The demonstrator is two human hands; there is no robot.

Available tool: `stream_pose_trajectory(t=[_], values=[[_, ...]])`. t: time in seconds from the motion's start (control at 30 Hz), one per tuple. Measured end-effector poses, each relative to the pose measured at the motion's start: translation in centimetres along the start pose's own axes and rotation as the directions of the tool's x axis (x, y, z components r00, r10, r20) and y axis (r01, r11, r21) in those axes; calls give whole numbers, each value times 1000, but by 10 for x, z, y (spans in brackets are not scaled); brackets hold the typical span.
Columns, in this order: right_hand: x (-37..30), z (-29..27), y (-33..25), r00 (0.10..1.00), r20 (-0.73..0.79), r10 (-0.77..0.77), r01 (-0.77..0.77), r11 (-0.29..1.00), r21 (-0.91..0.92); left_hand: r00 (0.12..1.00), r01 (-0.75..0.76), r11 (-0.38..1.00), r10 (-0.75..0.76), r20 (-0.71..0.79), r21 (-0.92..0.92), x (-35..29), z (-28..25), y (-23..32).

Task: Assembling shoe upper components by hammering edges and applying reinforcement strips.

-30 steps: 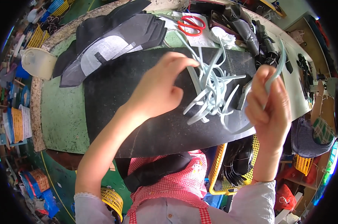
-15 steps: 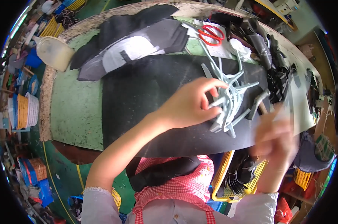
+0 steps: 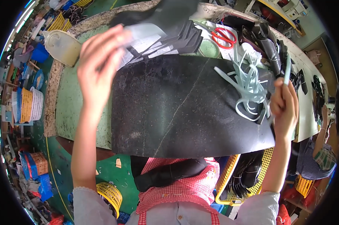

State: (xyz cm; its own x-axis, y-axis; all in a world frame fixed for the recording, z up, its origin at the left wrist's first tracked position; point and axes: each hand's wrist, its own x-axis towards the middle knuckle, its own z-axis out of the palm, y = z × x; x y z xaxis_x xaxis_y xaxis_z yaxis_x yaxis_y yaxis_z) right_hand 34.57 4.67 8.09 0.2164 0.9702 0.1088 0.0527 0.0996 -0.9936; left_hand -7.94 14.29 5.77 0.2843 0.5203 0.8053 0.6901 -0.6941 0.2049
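Well, nearest the worker, low in the centre of the frame, I see a red-and-white checked cloth apron (image 3: pixel 190 183), with a yellow plastic lattice basket (image 3: pixel 226 174) of thin black strips (image 3: pixel 248 170) to its right. Beyond, a broad, flat black sheet (image 3: pixel 177 120) covers much of the green tabletop (image 3: pixel 66 112). Toward the right of the frame the right hand (image 3: pixel 285 103) is raised, its fingers closed around one narrow pale blue-grey strip (image 3: pixel 288 71) that pokes up above them. Just left of it, a loose tangle of similar pale strips (image 3: pixel 250 84) sits on the sheet. They look light, soft and bendy, apt to snag; I'd pinch one by a free end and ease it out. At upper left, the left hand (image 3: pixel 99 62) is blurred beside a stack of flat dark grey pieces (image 3: pixel 184 39); I can't tell whether its fingers grip any. Those look thin and pliable, best taken by an edge. Farther up, right of centre, lie red-handled metal scissors (image 3: pixel 225 38).
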Motion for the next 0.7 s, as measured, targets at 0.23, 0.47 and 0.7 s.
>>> stream_pose_trajectory(t=[0.23, 0.47, 0.7], values=[[-64, 50, -27, 783, 510, 356, -250, 931, -266, 831, 267, 916, -62, 553, -299, -129, 17, 189], [-73, 103, 6, 694, 634, 340, 0, 881, -473, 769, 297, 945, -150, 621, -138, -144, -54, 145], [-80, 164, 41, 664, 731, 160, 320, 823, -470, 768, 297, 942, -138, 625, -158, -184, -53, 136]])
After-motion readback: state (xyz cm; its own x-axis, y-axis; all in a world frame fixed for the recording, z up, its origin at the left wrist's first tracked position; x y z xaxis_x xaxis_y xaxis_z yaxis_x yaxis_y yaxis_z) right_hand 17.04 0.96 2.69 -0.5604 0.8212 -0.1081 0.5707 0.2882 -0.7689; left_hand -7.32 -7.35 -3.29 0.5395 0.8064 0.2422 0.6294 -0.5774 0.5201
